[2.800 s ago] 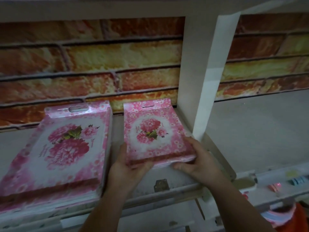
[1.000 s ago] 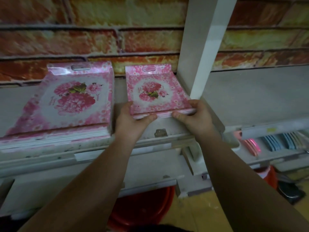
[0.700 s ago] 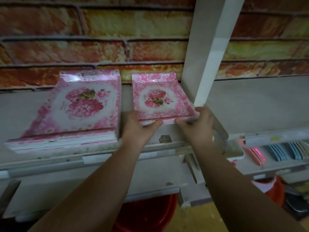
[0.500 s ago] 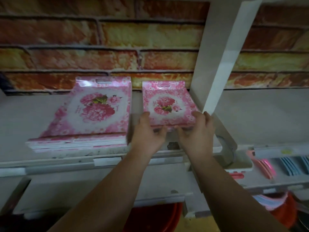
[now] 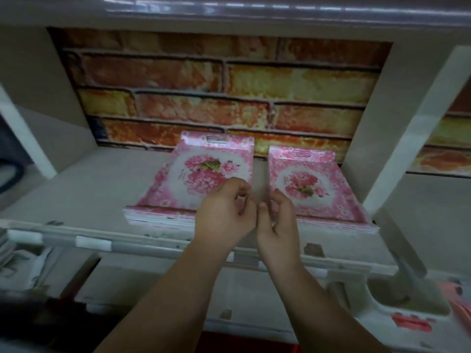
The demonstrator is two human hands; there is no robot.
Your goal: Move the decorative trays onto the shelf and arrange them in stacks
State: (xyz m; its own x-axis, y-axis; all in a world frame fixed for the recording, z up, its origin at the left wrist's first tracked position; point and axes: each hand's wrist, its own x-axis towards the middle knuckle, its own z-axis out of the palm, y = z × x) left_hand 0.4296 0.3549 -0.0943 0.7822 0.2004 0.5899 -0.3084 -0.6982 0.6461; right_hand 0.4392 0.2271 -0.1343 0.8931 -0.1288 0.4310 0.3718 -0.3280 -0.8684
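Two stacks of pink floral trays lie side by side on the grey shelf (image 5: pixel 84 189). The larger stack (image 5: pixel 193 179) is on the left, the smaller stack (image 5: pixel 313 184) on the right against the white upright. My left hand (image 5: pixel 224 215) and my right hand (image 5: pixel 277 222) hover close together in front of the gap between the stacks. Their fingers are loosely curled and hold nothing. Neither hand touches a tray, though my left hand hides the larger stack's near right corner.
A brick-patterned back wall (image 5: pixel 229 93) closes the shelf. A white upright (image 5: pixel 397 138) bounds it on the right, another shelf board (image 5: pixel 229 11) hangs above. Bare shelf surface lies left of the stacks. Pink items (image 5: pixel 453 301) sit lower right.
Both hands have let go of the smaller tray stack and drawn back toward me, meeting in front of the gap. The view has shifted left and pulled back.
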